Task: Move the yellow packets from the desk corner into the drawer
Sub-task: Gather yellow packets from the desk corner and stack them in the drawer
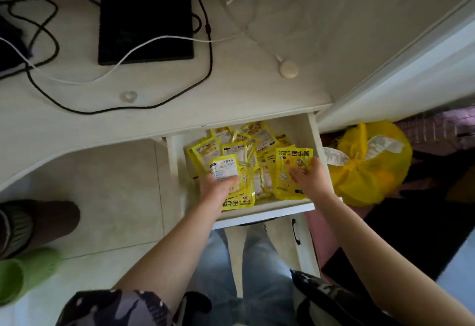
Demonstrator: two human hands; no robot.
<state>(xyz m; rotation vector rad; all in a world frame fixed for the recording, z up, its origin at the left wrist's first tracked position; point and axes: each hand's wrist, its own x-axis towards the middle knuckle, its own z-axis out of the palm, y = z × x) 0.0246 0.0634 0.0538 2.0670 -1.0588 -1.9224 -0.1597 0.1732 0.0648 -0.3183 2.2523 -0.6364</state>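
Observation:
The white drawer (262, 211) under the desk's right corner stands pulled out, and several yellow hand-warmer packets (253, 143) lie jumbled inside it. My left hand (217, 188) is inside the drawer at its left and grips one packet (225, 169) with its white printed back facing up. My right hand (309, 178) holds a few yellow packets (288, 169) upright against the drawer's right side, fingers curled over their face. No packets show on the desk top.
On the white desk (77, 125) lie a black pad (146, 26), black and white cables (205, 50), a round white puck (289, 68) and a small clear ring (129, 96). A knotted yellow plastic bag (370, 171) sits right of the drawer. A green bin (23, 271) stands on the floor at left.

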